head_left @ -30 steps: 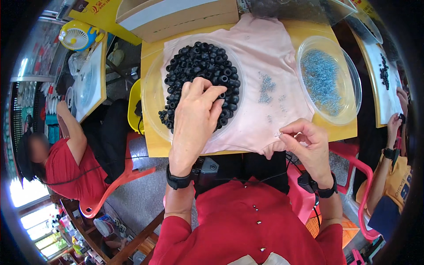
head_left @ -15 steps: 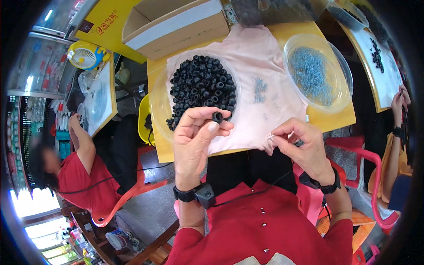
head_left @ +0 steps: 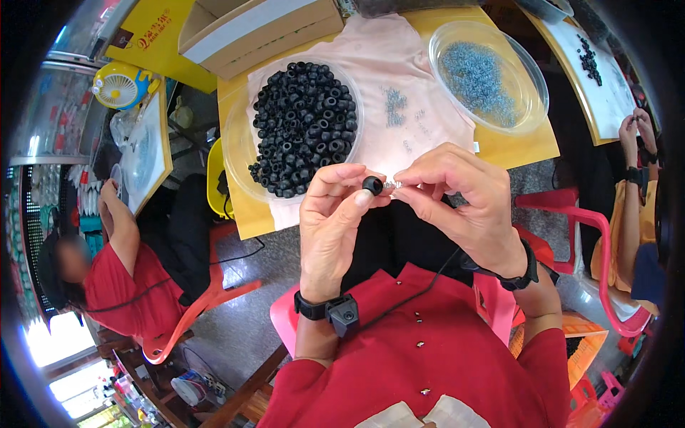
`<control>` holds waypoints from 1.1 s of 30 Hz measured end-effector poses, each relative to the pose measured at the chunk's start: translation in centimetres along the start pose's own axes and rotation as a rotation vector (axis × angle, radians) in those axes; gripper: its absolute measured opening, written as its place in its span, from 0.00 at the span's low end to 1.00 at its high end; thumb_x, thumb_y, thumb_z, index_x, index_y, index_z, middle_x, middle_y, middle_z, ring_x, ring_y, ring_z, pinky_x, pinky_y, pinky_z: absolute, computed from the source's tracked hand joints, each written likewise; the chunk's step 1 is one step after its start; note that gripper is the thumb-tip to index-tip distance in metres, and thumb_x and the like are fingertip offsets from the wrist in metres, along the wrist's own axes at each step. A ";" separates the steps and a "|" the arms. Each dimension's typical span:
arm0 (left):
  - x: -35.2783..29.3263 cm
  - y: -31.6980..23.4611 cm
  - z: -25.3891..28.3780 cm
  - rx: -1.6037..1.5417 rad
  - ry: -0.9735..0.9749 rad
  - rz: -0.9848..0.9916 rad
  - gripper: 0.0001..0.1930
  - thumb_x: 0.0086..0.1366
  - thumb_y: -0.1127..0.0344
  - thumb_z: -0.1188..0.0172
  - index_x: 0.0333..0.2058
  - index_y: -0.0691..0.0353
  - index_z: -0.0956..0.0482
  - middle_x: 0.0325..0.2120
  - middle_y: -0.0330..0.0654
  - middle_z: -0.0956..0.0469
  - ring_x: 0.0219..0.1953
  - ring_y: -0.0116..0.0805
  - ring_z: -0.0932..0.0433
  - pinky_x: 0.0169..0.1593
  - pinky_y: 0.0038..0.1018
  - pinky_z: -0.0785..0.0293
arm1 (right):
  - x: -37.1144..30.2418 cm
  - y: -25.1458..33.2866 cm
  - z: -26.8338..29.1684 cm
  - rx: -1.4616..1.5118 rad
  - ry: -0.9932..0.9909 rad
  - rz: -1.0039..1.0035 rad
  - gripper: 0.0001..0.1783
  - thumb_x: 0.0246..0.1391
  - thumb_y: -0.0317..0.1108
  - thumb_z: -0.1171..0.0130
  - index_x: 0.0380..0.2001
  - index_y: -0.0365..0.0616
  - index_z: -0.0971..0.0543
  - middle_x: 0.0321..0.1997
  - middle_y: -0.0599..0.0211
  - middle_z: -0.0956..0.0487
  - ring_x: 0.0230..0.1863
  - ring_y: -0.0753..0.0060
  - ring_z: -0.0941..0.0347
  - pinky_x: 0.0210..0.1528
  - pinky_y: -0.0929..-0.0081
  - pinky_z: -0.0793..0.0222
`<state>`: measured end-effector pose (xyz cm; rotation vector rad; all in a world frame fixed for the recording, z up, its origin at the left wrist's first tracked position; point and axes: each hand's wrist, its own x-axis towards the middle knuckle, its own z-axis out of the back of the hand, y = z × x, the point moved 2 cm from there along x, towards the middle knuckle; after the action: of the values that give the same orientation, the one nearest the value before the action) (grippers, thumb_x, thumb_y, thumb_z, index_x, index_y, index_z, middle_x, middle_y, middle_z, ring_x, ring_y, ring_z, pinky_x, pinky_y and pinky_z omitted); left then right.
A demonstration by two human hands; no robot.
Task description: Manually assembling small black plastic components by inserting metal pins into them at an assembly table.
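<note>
My left hand pinches a hollow, rounded black plastic piece between thumb and fingers, its opening turned up toward me. At its right side, my right hand holds small silvery spring-like pieces by the fingertips, touching or almost touching the black piece. Beyond my left hand, many similar black pieces lie heaped in a round clear basin. A second clear basin at the far right holds a heap of tiny silvery-blue pieces. Several more lie on the pale pink cloth.
The cloth and basins rest on a yellow table, with an open carton at its back left. Co-workers sit at tables on both sides, the left one in a red shirt. A yellow fan stands at left.
My right hand has moved left and up, bringing the silvery pieces to the black piece. My left hand still holds it. The whole view has shifted a little.
</note>
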<state>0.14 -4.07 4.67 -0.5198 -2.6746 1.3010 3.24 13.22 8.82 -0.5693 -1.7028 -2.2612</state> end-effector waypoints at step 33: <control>0.1 0.1 4.7 -0.352 -0.070 -0.111 0.08 0.65 0.76 0.44 0.41 0.62 0.29 0.43 0.48 0.22 0.43 0.31 0.22 0.49 0.31 0.23 | 5.1 -0.3 -6.3 -0.421 0.242 0.354 0.11 0.43 0.29 0.34 0.34 0.43 0.19 0.30 0.68 0.24 0.27 0.66 0.26 0.27 0.72 0.28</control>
<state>-1.13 -7.41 1.66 -0.3584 -2.9585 0.8372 -2.45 7.43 9.37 -0.5944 -0.9318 -2.3111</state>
